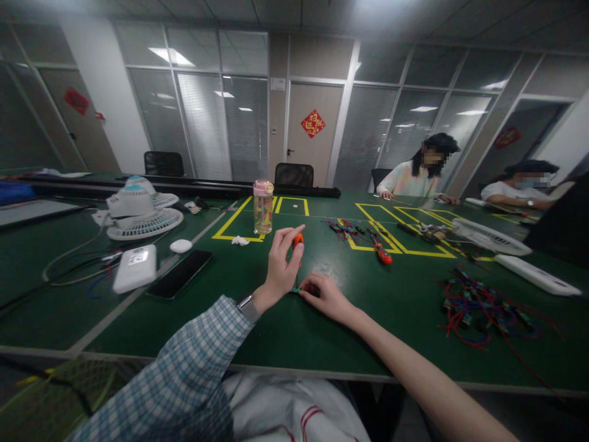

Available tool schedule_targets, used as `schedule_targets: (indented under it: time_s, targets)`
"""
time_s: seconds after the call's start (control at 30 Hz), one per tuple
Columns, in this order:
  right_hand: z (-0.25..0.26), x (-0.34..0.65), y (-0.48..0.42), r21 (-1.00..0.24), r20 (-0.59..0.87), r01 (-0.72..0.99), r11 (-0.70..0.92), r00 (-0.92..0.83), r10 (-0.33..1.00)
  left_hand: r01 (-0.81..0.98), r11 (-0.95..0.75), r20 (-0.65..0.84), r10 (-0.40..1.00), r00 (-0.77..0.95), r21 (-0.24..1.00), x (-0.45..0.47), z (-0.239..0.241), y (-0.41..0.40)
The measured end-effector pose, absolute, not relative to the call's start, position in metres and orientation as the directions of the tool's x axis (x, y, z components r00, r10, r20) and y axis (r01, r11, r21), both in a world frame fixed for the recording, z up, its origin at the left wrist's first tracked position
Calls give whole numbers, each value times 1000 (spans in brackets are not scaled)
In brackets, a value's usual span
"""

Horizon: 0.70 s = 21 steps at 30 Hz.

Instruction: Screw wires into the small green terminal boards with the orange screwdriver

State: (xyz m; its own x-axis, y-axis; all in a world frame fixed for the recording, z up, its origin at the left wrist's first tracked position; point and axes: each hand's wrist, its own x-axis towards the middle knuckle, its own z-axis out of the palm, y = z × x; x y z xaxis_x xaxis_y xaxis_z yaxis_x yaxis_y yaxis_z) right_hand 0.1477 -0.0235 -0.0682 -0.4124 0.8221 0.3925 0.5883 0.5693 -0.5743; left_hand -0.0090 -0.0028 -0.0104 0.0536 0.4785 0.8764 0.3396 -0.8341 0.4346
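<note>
Upright screwdriver (299, 241) over a small part (295, 291).
Your left hand (281, 264) is loosely gripping it; your right hand (329, 297), nearer the part, is pinching its right end.

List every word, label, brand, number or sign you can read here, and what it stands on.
None can be quoted with confidence.
Red diamond sign on the middle door: gold characters, too blurred.
Left red sign, on a door: too blurred.
Right red sign: too blurred.
White device beside the phone: panel marks, unclear.
White wall plate: too small.
</note>
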Motion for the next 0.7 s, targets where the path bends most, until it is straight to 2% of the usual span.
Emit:
schedule_targets:
  time_s: [0.13, 0.4, 0.7]
  targets:
    - [-68, 148, -24, -572, 394, 589, 571, -413, 821, 290, -841, 865, 496, 77, 456, -10, -10, -3]
    - [-67, 147, -24, -573, 393, 593, 565, -407, 825, 402, -814, 891, 453, -13, 420, -8, -10, -4]
    - [-69, 148, -23, -568, 397, 593, 571, -410, 821, 303, -842, 872, 485, 64, 446, -11, -12, -2]
